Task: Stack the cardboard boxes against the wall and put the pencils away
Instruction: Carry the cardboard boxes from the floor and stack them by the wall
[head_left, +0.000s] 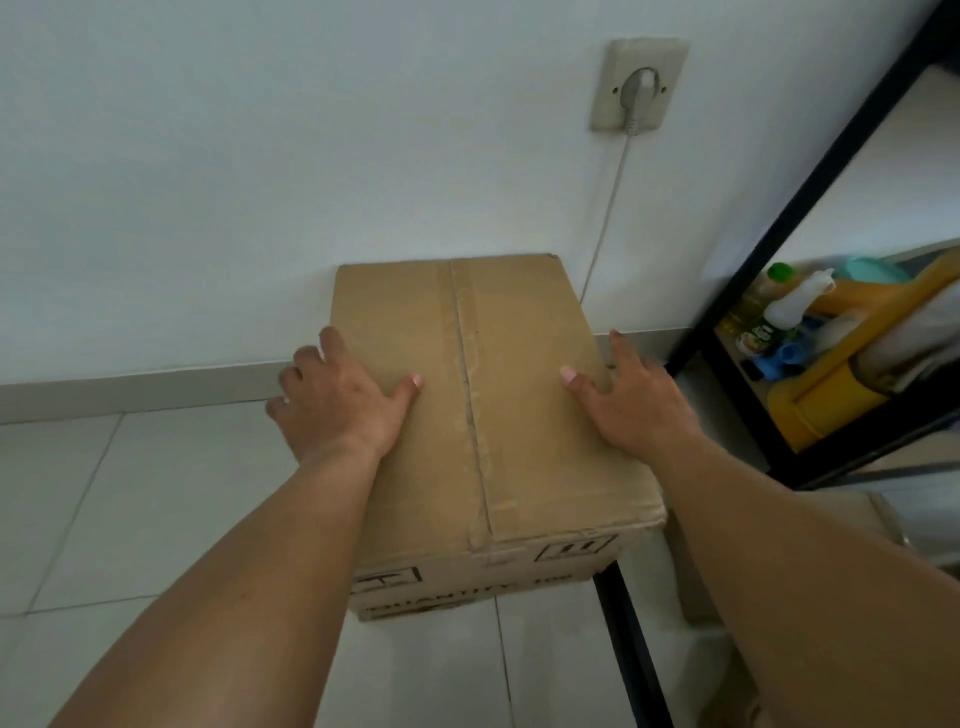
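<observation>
**Box held at the foot of the wall**

White floor tiles fill the lower left of the frame, meeting a plain white wall at a grey skirting. At upper right a socket holds a plug, and its cable drops behind the box. A black shelf frame at the right edge holds bottles.

The cardboard box sits at centre frame on the floor, taped seam up, far edge at the wall. The left hand grips its left top edge, fingers bent down the side and thumb spread onto the lid. The right hand lies along the right edge, one finger straight, thumb flat on the lid.
</observation>
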